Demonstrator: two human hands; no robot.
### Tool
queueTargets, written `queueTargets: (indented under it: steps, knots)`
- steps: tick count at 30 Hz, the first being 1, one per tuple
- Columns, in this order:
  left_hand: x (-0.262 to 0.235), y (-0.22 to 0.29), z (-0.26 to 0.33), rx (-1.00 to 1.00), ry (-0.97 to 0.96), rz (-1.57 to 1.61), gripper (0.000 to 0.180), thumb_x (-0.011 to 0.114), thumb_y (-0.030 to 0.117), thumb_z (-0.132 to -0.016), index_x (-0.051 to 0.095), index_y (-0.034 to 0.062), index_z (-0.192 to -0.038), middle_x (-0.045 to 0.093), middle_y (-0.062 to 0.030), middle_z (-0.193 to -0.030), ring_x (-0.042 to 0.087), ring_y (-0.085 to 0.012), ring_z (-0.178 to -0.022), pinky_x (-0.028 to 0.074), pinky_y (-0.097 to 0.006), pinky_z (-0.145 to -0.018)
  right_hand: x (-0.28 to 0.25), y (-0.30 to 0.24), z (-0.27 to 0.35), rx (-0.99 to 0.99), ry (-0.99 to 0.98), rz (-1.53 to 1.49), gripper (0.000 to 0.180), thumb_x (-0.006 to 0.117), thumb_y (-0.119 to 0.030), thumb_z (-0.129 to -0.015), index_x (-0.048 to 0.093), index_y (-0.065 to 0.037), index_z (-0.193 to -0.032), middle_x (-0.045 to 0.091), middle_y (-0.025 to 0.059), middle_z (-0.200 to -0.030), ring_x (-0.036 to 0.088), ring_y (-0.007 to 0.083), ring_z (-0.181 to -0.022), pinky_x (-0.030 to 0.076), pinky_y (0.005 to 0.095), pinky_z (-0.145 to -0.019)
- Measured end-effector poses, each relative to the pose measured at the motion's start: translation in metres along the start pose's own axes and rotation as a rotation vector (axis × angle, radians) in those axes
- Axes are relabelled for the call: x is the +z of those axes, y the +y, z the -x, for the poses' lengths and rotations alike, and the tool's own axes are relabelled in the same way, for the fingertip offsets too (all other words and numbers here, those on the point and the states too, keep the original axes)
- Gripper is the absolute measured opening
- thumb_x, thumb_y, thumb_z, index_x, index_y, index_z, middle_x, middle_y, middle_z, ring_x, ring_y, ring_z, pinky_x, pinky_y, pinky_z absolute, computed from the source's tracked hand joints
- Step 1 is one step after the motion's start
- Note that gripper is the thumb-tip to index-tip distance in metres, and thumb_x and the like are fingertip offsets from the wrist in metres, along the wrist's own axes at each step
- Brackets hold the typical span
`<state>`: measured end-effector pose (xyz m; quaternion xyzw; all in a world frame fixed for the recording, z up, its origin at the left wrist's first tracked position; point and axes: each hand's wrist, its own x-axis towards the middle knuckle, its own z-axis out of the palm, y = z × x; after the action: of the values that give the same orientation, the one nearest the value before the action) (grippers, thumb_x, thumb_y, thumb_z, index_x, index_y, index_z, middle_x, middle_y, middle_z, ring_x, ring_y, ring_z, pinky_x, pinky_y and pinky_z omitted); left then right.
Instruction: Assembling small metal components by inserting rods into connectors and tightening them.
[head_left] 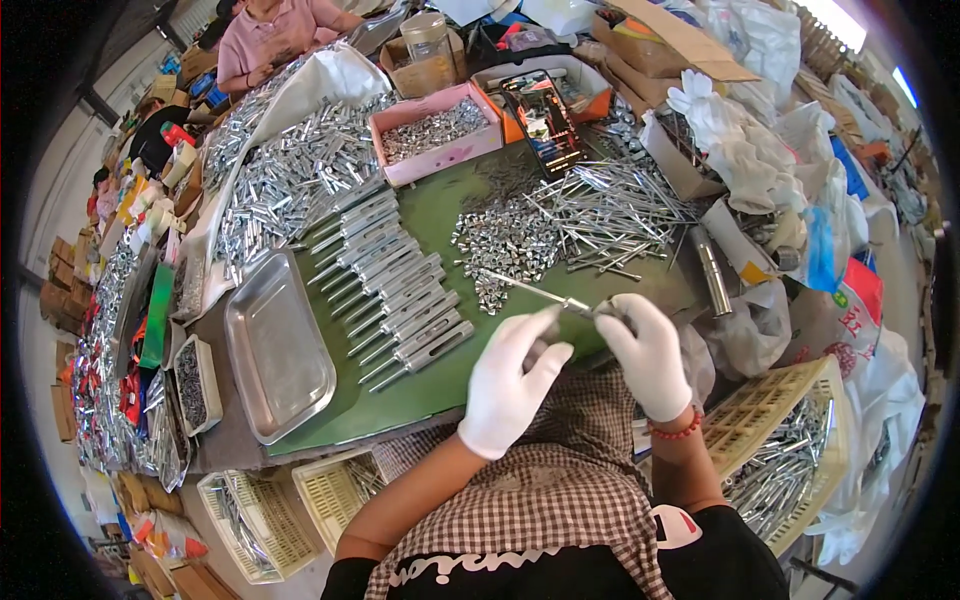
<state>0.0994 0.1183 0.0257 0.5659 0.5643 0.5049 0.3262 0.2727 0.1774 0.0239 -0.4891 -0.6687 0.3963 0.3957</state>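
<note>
Both my hands wear white gloves and meet above the near edge of a green tabletop [430,390]. My right hand [647,352] pinches the end of a thin metal rod [530,290], which points away to the left with a small collar near the fingertips. My left hand [518,375] is just below the rod, thumb and forefinger apart; whether a fingertip touches the rod is unclear. Beyond lie a heap of small metal nuts [505,240] and a pile of long thin rods [620,215]. To the left, slotted metal sleeves with rods in them [400,290] lie in a row.
A steel tray [280,350] rests at the left, near a mound of metal tubes [300,150]. A pink box of small parts [435,135] and a phone [543,120] stand at the back. A metal cylinder [710,270] is at right; yellow crates [780,430] stand below. Someone in pink [275,45] works far left.
</note>
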Motion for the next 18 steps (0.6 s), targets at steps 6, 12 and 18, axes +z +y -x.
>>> queueTargets:
  steps: [6, 12, 18]
  knots:
    - [0.022, -0.005, -0.027, -0.229, -0.028, 0.436, 0.025, 0.051, 0.020, -0.102, 0.062, 0.0016, -0.116, 0.060, -0.0007, -0.099, 0.055, -0.0081, -0.082, 0.046, -0.023, -0.078, 0.009, -0.001, -0.005, -0.120, 0.036, 0.043, 0.017, 0.069, -0.009, -0.085, 0.066, 0.001, -0.097, 0.064, 0.0147, -0.088, 0.065, 0.0262, -0.081, 0.051, 0.0331, -0.073]
    - [0.032, -0.006, -0.044, -0.412, -0.054, 0.732, 0.028, 0.046, 0.025, -0.105, 0.054, 0.0016, -0.117, 0.062, -0.0060, -0.097, 0.063, -0.0125, -0.076, 0.054, -0.027, -0.069, -0.006, 0.020, -0.056, -0.383, 0.222, 0.663, 0.015, 0.069, -0.013, -0.082, 0.068, -0.011, -0.097, 0.061, 0.0098, -0.089, 0.064, 0.0320, -0.076, 0.051, 0.0414, -0.066]
    - [0.029, -0.012, -0.046, -0.398, -0.178, 0.692, 0.030, 0.046, 0.023, -0.105, 0.054, -0.0012, -0.122, 0.060, -0.0057, -0.095, 0.058, -0.0087, -0.066, 0.050, -0.023, -0.059, -0.012, 0.018, -0.072, -0.350, 0.088, 0.778, 0.012, 0.068, -0.014, -0.082, 0.064, -0.010, -0.093, 0.058, 0.0110, -0.089, 0.063, 0.0332, -0.080, 0.051, 0.0432, -0.067]
